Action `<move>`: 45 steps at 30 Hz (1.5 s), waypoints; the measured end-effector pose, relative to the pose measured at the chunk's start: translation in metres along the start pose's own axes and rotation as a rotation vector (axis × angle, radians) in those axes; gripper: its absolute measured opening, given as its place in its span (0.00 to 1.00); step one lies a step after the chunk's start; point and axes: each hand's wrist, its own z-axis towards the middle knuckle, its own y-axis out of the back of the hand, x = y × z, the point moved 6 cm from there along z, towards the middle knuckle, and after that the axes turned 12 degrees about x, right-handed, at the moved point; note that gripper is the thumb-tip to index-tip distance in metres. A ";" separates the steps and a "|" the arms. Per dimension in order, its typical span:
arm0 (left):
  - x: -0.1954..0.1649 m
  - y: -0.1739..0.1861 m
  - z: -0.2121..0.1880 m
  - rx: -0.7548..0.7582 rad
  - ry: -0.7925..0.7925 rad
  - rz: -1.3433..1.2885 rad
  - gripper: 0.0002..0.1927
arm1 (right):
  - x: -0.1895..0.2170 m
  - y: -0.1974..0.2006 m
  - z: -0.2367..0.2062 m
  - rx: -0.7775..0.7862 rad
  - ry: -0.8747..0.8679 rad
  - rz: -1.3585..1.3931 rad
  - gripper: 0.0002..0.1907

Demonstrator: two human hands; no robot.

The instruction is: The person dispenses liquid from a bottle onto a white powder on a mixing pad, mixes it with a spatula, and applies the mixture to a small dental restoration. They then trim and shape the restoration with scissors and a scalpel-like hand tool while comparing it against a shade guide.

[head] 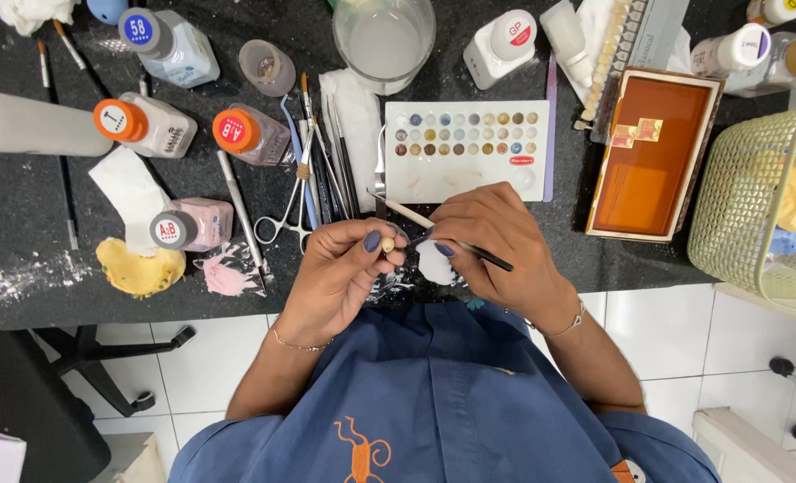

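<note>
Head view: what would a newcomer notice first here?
Both hands meet at the counter's front edge: the left hand pinches a small tooth-like piece, the right hand holds a thin brush. Behind them lies a white palette with rows of colour wells, among capped bottles.

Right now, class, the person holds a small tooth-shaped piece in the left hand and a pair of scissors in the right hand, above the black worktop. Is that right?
Not quite. The head view shows the right hand holding a thin brush, not scissors; the scissors lie untouched on the black worktop. The left hand does hold a small tooth-shaped piece.
</note>
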 end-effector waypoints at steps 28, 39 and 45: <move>0.009 -0.043 0.020 0.153 -0.025 0.097 0.17 | 0.003 -0.020 -0.037 -0.342 0.172 0.186 0.23; 0.011 -0.046 0.024 0.058 -0.033 0.374 0.12 | -0.007 -0.016 -0.051 -0.396 0.055 0.162 0.29; -0.001 -0.036 0.015 0.098 -0.317 0.152 0.19 | -0.010 -0.010 -0.067 -0.516 0.047 0.276 0.26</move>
